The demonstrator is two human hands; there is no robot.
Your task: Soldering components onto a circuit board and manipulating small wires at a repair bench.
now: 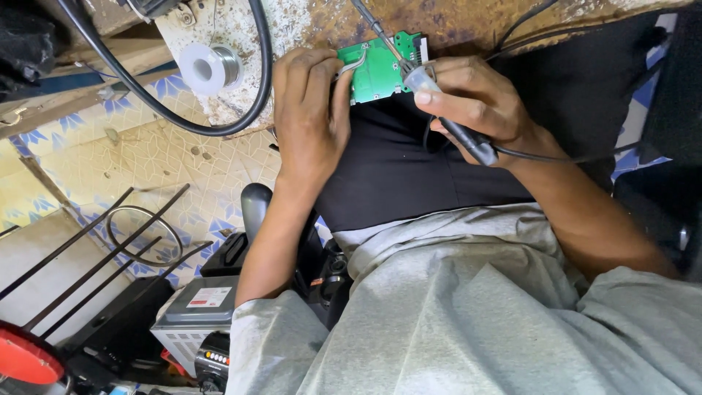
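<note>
Pinching circuit board (376, 69) (bench edge) — hands (311, 110) crowd it.

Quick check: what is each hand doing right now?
Left hand: closed on the green circuit board.
Right hand: closed on the soldering iron.

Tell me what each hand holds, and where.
Left hand grips the green circuit board by its left edge; right hand holds the soldering iron by its handle.

A worn, rust-stained workbench (307, 22) carries a solder spool (208, 68) at left, black cable (168, 117) looping round it, green circuit board (376, 69) right.
</note>
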